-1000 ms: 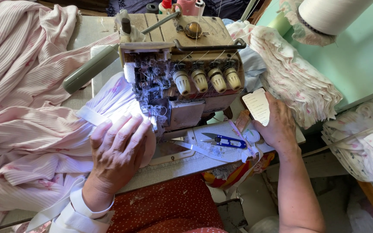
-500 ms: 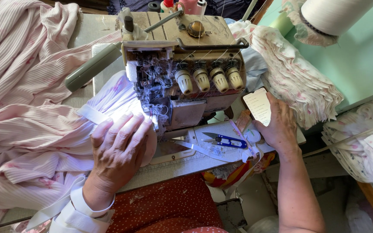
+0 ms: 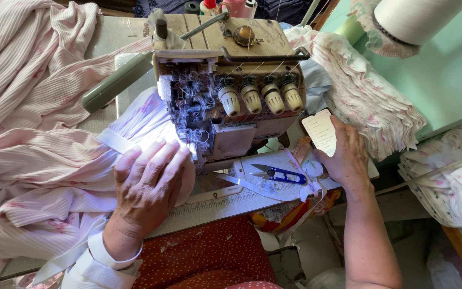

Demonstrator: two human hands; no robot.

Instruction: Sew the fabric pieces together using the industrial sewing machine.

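My left hand (image 3: 148,184) lies flat, fingers spread, on pale pink striped fabric (image 3: 33,176) just left of the needle area of an old beige overlock sewing machine (image 3: 231,80). A white elastic band (image 3: 114,142) runs under the fingers toward the machine's foot. My right hand (image 3: 343,158) is at the machine's right side, fingers curled around a small cream-coloured card (image 3: 321,131). Blue-handled thread snips (image 3: 279,173) lie on the machine bed between both hands.
More pink striped cloth is heaped at the far left (image 3: 22,48). A stack of folded floral pieces (image 3: 364,101) sits right of the machine, another pile (image 3: 450,182) lower right. A large white thread cone (image 3: 418,16) stands at top right. A ruler strip (image 3: 225,200) edges the table.
The view has shifted slightly; both hands stay where they were, left on the fabric, right by the card.
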